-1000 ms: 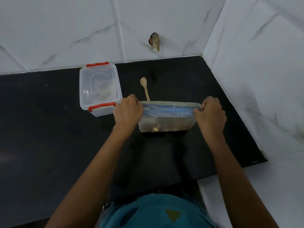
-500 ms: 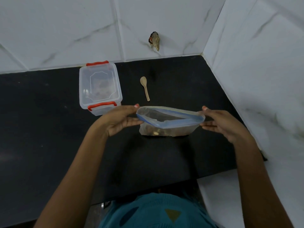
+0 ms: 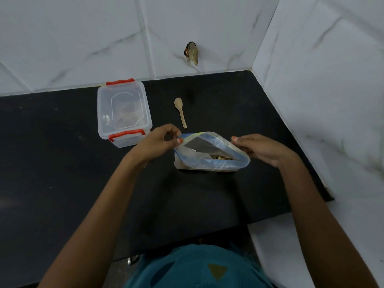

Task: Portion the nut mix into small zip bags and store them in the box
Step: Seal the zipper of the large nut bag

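Note:
A clear zip bag [image 3: 209,163] with a blue seal strip stands on the black counter [image 3: 62,173], its mouth spread wide, with nuts visible at its bottom. My left hand [image 3: 158,140] pinches the bag's left rim corner between thumb and fingers. My right hand [image 3: 261,149] touches the right rim with nearly straight fingers. A clear plastic box [image 3: 123,112] with red latches and its lid on sits to the left, behind my left hand. A small wooden spoon [image 3: 180,111] lies behind the bag.
White marble-look tiled walls [image 3: 322,100] close the counter at the back and right. A small brownish fitting [image 3: 192,53] sticks out of the back wall. The counter's right end stops at a white ledge [image 3: 280,235] near my body.
The bag went from sealed and stretched between both fists to open. Its mouth has now spread wider, and my left hand has shifted to pinching the left corner.

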Tool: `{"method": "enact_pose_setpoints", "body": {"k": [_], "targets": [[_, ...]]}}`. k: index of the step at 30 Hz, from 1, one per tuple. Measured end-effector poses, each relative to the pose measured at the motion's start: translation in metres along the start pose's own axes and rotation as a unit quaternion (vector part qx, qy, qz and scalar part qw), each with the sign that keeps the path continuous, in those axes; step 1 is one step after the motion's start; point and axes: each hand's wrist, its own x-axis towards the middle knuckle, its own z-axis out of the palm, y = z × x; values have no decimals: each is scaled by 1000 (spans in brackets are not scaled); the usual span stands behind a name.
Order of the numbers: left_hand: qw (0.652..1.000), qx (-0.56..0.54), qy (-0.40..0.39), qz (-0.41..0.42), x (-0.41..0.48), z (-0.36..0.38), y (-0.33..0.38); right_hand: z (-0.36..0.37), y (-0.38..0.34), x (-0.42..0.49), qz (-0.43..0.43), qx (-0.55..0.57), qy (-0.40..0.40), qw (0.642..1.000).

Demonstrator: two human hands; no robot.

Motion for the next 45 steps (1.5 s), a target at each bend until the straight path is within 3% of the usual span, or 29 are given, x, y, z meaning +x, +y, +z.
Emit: {"method": "enact_pose_setpoints", "body": {"k": [5,13,18,25,27,29,31,33,37,38,40,42,45], "targets": [[999,38,26,-27,6,-2,0,20,-17,14,-29,-8,-26,999],[993,-90,-48,-50,14,3,10,29,-24,27,12,77,-37,996],[989,-140,-2,-41,17,5,0,23,-22,24,14,74,-49,996],[984,72,154,60,19,6,2,10,-24,16,-9,100,-118,988],[976,89,187,70,18,7,1,9,-28,11,-40,51,-83,994],[970,114,201,78,16,8,0,14,-32,10,-98,-47,29,994],[963,152,205,85,15,11,1,21,-32,13,-162,-159,186,956],[955,174,222,87,14,14,2,28,-29,13,-209,-228,288,906],[952,191,232,53,13,16,2,30,-19,12,-178,-328,327,868],[954,191,227,42,14,17,0,28,-16,13,-155,-330,320,874],[958,179,224,28,15,19,-2,22,-14,12,-120,-257,264,922],[964,155,217,8,16,19,-3,13,-10,7,-118,-133,165,970],[981,84,173,-39,17,14,-4,-9,2,-4,-139,-7,-1,990]]}}
